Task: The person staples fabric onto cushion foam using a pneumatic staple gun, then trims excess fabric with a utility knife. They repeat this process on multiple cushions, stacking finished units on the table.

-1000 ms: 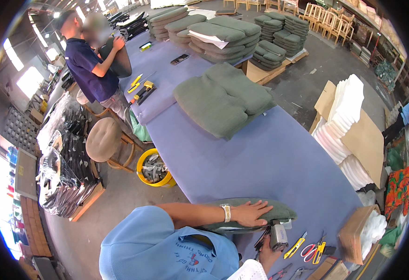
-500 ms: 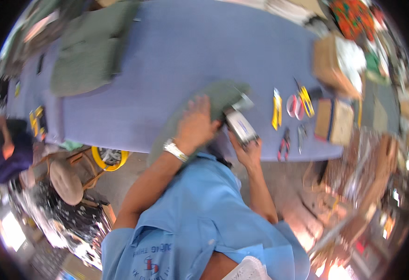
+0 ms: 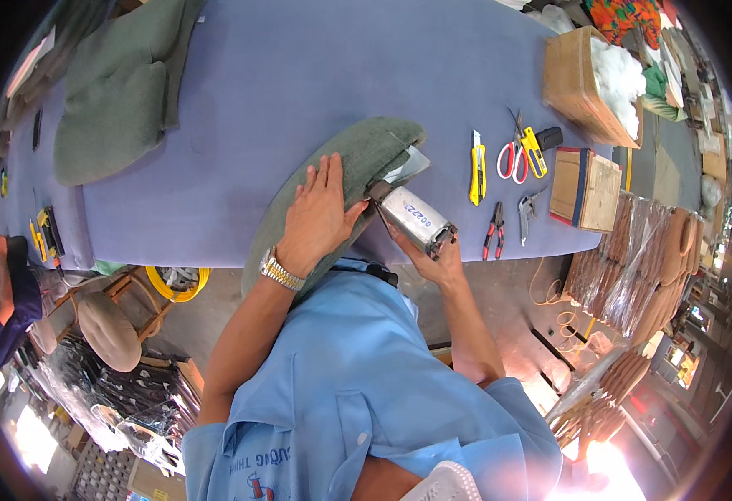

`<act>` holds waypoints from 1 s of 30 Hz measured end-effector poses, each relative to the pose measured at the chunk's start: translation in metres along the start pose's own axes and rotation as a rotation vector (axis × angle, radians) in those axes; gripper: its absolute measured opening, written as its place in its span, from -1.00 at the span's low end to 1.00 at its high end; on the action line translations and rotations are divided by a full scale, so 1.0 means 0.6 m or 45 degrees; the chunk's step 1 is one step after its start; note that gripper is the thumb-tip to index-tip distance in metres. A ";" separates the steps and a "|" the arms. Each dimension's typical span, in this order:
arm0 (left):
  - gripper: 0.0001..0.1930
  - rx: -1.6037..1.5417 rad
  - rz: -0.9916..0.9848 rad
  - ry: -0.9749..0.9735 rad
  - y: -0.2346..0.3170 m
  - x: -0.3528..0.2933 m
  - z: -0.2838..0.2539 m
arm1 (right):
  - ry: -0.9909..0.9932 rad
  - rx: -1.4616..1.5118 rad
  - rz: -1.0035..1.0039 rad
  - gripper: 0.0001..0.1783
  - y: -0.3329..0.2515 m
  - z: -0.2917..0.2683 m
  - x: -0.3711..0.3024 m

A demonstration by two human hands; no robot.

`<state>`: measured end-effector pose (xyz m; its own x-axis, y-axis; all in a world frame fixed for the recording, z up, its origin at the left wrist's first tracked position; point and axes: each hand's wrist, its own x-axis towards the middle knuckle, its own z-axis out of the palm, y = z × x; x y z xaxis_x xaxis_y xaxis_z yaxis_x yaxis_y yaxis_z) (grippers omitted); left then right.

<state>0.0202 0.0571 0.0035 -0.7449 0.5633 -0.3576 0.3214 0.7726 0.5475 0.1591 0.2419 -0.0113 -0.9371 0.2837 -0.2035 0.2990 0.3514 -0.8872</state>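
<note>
Dk grn cushion point(image 3: 363, 159), curved, silver tool point(image 3: 413, 219) at edge

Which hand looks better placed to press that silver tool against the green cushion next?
Probably the right hand: it already grips the silver tool, nose at the green cushion's edge. The left hand lies spread on the cushion.

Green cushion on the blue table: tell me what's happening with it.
A person's left hand lies spread on the green cushion, near the front of the blue table. The right hand grips a silver tool, its nose at the cushion's edge; contact is unclear. A yellow cutter and red-handled pliers lie to the right.
</note>
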 end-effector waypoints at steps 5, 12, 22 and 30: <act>-0.10 0.055 0.020 0.062 0.001 0.004 0.010 | -0.090 -0.076 -0.044 -0.66 -0.021 -0.020 0.016; -0.12 0.050 0.011 0.050 0.001 0.008 0.007 | -0.051 -0.024 -0.043 -0.65 -0.022 -0.007 0.025; -0.14 0.018 0.023 0.052 0.002 0.001 0.003 | -0.139 -0.176 -0.106 -0.57 -0.027 -0.016 0.008; -0.16 0.102 0.068 0.122 0.007 0.000 0.018 | 0.028 -0.177 -0.175 -0.57 0.025 0.011 -0.011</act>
<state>0.0279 0.0635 -0.0026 -0.7768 0.5767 -0.2532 0.4050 0.7653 0.5003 0.1684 0.2397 -0.0261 -0.9671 0.2434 -0.0738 0.1918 0.5074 -0.8401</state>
